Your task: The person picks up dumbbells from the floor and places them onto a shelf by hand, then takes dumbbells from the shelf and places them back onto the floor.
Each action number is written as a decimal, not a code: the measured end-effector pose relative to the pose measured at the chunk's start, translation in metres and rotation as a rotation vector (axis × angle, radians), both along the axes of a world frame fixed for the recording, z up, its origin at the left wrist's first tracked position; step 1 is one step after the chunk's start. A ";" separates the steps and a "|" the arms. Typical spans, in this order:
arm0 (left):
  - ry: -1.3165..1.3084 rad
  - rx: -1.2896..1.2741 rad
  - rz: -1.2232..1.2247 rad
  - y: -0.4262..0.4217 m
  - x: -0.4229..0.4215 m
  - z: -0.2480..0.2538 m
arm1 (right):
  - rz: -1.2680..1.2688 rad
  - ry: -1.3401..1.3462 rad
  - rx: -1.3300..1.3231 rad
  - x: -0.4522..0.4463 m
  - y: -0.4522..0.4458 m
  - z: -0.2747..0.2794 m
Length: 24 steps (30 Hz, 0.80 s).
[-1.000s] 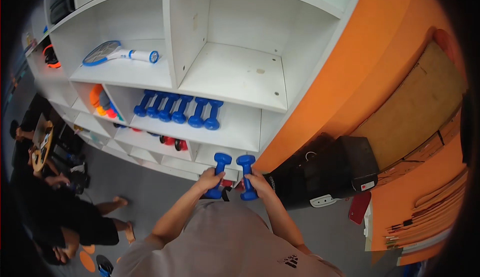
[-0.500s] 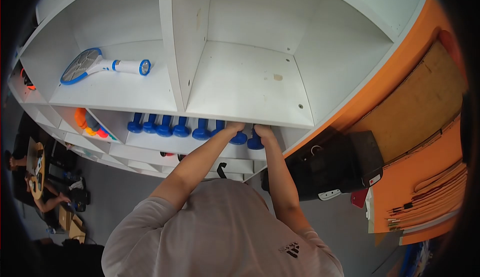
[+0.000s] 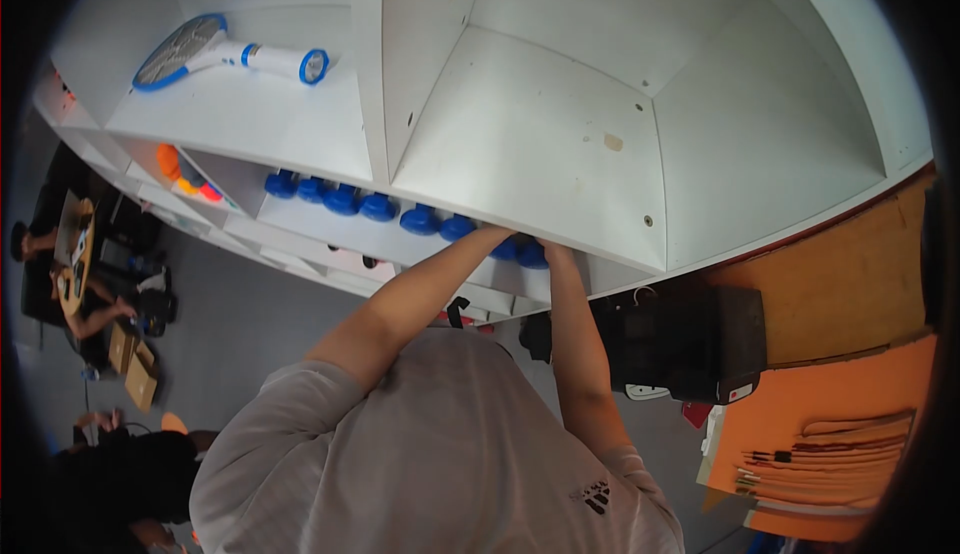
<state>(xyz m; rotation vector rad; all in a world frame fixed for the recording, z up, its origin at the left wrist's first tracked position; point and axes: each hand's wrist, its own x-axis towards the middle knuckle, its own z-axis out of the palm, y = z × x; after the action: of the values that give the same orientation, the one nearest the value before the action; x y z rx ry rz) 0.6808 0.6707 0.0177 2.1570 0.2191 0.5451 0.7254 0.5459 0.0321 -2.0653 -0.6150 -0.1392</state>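
A row of blue dumbbells point(image 3: 341, 200) stands with ends facing out in a low compartment of the white shelf point(image 3: 425, 204). My left hand point(image 3: 494, 237) reaches in under the shelf board at the right part of the row, beside a dumbbell point(image 3: 457, 227). Close to its right, my right hand point(image 3: 556, 252) goes in at the rightmost dumbbell point(image 3: 533, 254), touching or nearly touching it. The board's edge hides the fingers of both hands, so their grip cannot be made out.
Above lies a blue and white electric fly swatter point(image 3: 235, 52). Orange and other coloured items point(image 3: 180, 169) fill the compartment to the left. A black case point(image 3: 680, 344) stands right of the shelf, near an orange panel point(image 3: 810, 454). Other people point(image 3: 130, 479) are at lower left.
The view has shifted, so the shelf and dumbbells appear higher and tilted. Both hands are farther under the board, and the right-end dumbbells sit closer together in view.
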 end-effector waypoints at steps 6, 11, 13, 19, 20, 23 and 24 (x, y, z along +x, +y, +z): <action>0.090 0.076 0.087 -0.018 -0.037 0.059 | 0.035 -0.178 -0.069 -0.024 -0.004 0.028; -0.341 -0.175 0.324 -0.056 -0.109 0.093 | 0.135 -0.255 -0.134 -0.120 -0.037 0.086; -0.393 -0.313 0.375 -0.081 -0.158 0.110 | 0.373 0.299 0.362 -0.161 -0.050 0.086; -0.264 -0.428 0.716 -0.166 -0.309 0.053 | 0.924 0.794 0.014 -0.236 -0.105 0.044; -0.264 -0.415 0.811 -0.189 -0.341 0.036 | 1.030 0.841 -0.099 -0.248 -0.118 0.035; -0.150 -0.369 1.155 -0.257 -0.424 0.020 | 1.245 0.964 -0.376 -0.282 -0.151 0.010; -0.116 -0.525 1.200 -0.284 -0.450 0.030 | 1.305 0.948 -0.504 -0.295 -0.163 0.009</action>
<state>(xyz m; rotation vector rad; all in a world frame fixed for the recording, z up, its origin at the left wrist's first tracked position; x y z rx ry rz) 0.2307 0.3865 0.0476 1.2884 1.4487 1.0999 0.4303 0.3830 0.0413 -1.4705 -1.2678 1.7430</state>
